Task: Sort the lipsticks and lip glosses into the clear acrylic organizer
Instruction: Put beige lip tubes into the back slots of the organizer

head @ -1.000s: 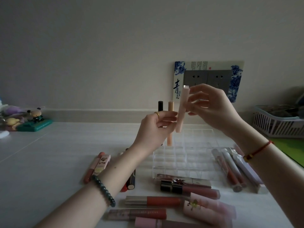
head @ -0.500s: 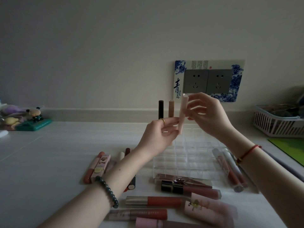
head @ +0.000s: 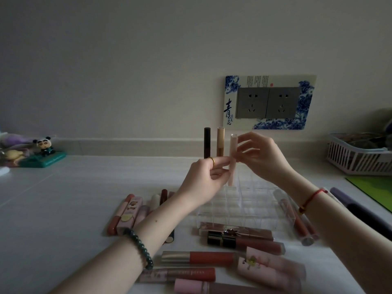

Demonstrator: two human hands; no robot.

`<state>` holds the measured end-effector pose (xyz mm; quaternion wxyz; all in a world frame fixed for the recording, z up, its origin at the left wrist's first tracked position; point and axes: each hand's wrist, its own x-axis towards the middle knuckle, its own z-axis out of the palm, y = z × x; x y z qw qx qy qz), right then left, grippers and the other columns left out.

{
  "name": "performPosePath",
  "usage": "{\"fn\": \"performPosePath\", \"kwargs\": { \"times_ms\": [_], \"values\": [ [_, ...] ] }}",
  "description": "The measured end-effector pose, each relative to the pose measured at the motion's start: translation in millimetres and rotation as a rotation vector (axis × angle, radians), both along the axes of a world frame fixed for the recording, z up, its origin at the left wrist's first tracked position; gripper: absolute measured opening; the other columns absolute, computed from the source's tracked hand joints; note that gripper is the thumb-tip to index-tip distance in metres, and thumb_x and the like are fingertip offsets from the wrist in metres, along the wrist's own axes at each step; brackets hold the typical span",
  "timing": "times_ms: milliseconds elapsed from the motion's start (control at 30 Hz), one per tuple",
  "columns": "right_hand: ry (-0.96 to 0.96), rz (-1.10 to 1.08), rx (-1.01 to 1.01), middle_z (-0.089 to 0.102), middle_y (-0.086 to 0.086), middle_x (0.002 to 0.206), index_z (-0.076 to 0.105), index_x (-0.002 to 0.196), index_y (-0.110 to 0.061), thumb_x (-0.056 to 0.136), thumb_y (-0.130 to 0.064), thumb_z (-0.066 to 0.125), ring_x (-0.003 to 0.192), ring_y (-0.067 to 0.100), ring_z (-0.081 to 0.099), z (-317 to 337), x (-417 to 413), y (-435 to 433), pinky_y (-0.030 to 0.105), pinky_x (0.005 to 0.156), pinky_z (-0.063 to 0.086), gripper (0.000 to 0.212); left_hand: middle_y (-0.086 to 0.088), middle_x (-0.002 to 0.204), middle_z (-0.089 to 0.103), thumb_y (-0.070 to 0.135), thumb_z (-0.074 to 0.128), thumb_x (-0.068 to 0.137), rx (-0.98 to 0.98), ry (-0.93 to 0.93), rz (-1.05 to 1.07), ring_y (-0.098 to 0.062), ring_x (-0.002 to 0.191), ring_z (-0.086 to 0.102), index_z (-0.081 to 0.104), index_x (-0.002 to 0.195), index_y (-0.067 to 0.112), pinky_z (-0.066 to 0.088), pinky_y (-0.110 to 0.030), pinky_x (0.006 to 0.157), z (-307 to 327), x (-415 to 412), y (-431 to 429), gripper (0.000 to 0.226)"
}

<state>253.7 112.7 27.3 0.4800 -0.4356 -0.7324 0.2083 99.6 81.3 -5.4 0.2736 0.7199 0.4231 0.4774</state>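
A pale pink lip gloss tube stands upright, its lower end at the back row of the clear acrylic organizer. My right hand pinches its upper part. My left hand touches its lower part with the fingertips. A black tube and a tan tube stand upright in the organizer's back row to the left. Several lipsticks and glosses lie on the table: a group at the left, red and pink ones in front, clear tubes at the right.
A white slatted basket stands at the far right, with a green mat in front of it. Small figurines on a teal base sit at the far left. A double wall socket is behind the organizer.
Both hands have lowered the pale pink tube from above the organizer down to its back row, beside the tan tube.
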Motion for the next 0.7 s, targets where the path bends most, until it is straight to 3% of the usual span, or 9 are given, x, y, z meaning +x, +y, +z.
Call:
{"fn": "performPosePath", "kwargs": {
  "times_ms": [467, 700],
  "values": [
    [-0.041, 0.01, 0.002, 0.067, 0.004, 0.085, 0.057, 0.1, -0.016, 0.075, -0.012, 0.068, 0.077, 0.014, 0.066, -0.7, 0.3, -0.9, 0.03, 0.077, 0.055, 0.027, 0.015, 0.098, 0.06, 0.007, 0.059, 0.084, 0.028, 0.002, 0.025, 0.017, 0.082, 0.058, 0.058, 0.117, 0.013, 0.045, -0.003, 0.075, 3.3, -1.8, -3.0, 0.034],
    [-0.092, -0.002, 0.006, 0.064, 0.002, 0.088, 0.054, 0.11, -0.012, 0.075, -0.01, 0.067, 0.081, 0.013, 0.064, 6.0, 5.5, -3.1, 0.023, 0.078, 0.052, 0.037, 0.001, 0.11, 0.064, 0.007, 0.06, 0.084, 0.045, -0.006, 0.039, -0.001, 0.095, 0.061, 0.058, 0.118, 0.01, 0.045, -0.006, 0.081, 9.5, -4.4, -8.0, 0.034]
  ]
}}
